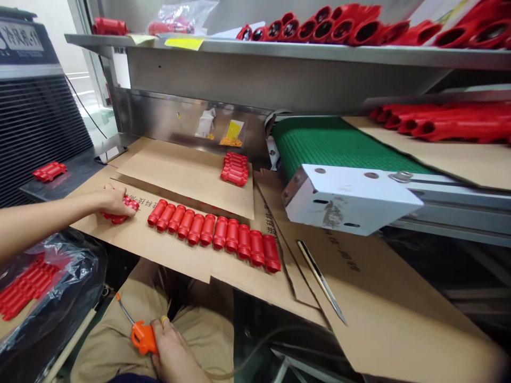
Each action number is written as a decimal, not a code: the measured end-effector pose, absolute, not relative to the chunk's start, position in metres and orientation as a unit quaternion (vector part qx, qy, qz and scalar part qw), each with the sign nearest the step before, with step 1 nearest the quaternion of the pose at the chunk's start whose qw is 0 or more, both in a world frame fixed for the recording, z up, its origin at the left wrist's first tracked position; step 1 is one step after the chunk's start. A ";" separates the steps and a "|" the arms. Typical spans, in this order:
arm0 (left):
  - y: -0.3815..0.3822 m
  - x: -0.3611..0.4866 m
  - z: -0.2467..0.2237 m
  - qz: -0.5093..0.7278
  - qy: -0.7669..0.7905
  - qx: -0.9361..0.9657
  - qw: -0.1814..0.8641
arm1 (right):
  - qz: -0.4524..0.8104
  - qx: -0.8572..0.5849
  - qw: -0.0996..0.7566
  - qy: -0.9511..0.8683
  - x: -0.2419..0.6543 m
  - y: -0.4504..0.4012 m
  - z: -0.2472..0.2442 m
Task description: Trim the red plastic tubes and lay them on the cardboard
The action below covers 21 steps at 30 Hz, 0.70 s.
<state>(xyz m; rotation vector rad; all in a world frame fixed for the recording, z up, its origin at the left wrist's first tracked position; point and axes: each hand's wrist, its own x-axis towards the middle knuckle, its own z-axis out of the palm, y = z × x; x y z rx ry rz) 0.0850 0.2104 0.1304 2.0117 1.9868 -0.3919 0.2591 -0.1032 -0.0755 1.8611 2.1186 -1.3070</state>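
Observation:
My left hand [113,200] reaches out over the cardboard sheet [175,250] and grips a small cluster of red plastic parts [128,205] at the left end of a row. The row of red cylindrical parts [217,234] lies side by side across the cardboard. My right hand [175,354] rests low on my lap, closed around an orange air blow gun [142,336] whose thin metal nozzle points up to the left. A second stack of red parts [235,168] sits further back on the cardboard.
A green conveyor belt [331,143] with a white end block [347,199] stands at right. Red tubes [447,125] lie beside it and on the steel shelf [279,50] above. A thin blade [321,279] lies on cardboard. A black bag [59,298] of red parts hangs at left.

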 end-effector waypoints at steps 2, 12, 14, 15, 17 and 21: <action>0.211 0.091 0.129 -0.143 0.701 0.683 0.149 | -0.418 0.594 0.010 0.687 0.260 -0.107 -0.072; 0.202 0.069 0.135 0.026 0.687 0.681 0.251 | -0.396 0.584 -0.020 0.708 0.272 -0.110 -0.050; 0.183 0.044 0.142 0.082 0.643 0.688 0.327 | -0.391 0.584 -0.053 0.709 0.285 -0.111 -0.033; 0.168 0.029 0.143 0.118 0.619 0.684 0.368 | -0.388 0.579 -0.083 0.712 0.292 -0.112 -0.021; 0.129 0.000 0.135 0.180 0.571 0.656 0.461 | -0.385 0.534 -0.185 0.729 0.305 -0.113 0.006; 0.043 -0.032 0.089 0.361 0.433 0.464 0.683 | -0.413 0.451 -0.257 0.748 0.319 -0.109 0.063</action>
